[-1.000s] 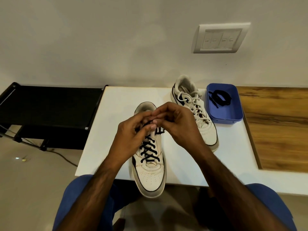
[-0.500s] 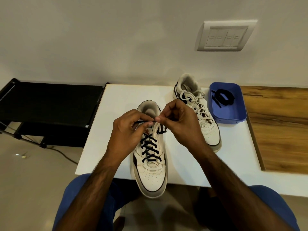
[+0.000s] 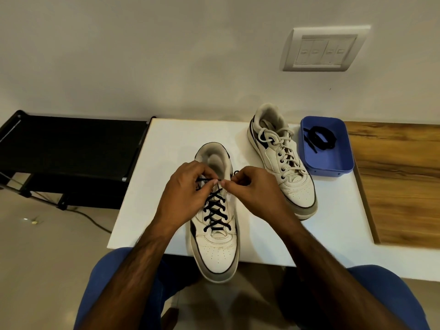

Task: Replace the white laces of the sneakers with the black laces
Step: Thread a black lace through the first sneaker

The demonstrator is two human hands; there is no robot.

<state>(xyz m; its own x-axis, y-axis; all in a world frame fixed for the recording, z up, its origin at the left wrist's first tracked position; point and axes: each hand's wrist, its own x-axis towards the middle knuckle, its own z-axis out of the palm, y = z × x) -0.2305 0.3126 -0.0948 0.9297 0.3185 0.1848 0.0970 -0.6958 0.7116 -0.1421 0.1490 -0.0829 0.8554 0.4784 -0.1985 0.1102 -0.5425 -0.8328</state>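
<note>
A white sneaker [image 3: 215, 248] lies in front of me with its toe over the near table edge. A black lace [image 3: 214, 210] crisscrosses most of its eyelets. My left hand [image 3: 188, 189] pinches a black lace end near the top eyelets. My right hand [image 3: 250, 189] pinches the lace close beside it, fingertips almost meeting over the tongue. A second white sneaker [image 3: 285, 163] with white laces [image 3: 279, 144] stands behind and to the right. A coiled black lace [image 3: 321, 138] lies in a blue tray [image 3: 333, 165] to its right.
The sneakers and tray sit on a white table [image 3: 166, 163]. A wooden surface [image 3: 400, 182] adjoins it on the right. A black rack [image 3: 69, 148] stands on the left with a cable on the floor. A switch plate [image 3: 323, 50] is on the wall.
My hands have drawn slightly apart over the sneaker's top eyelets, and a short stretch of black lace now shows between them. The view has tilted up a little.
</note>
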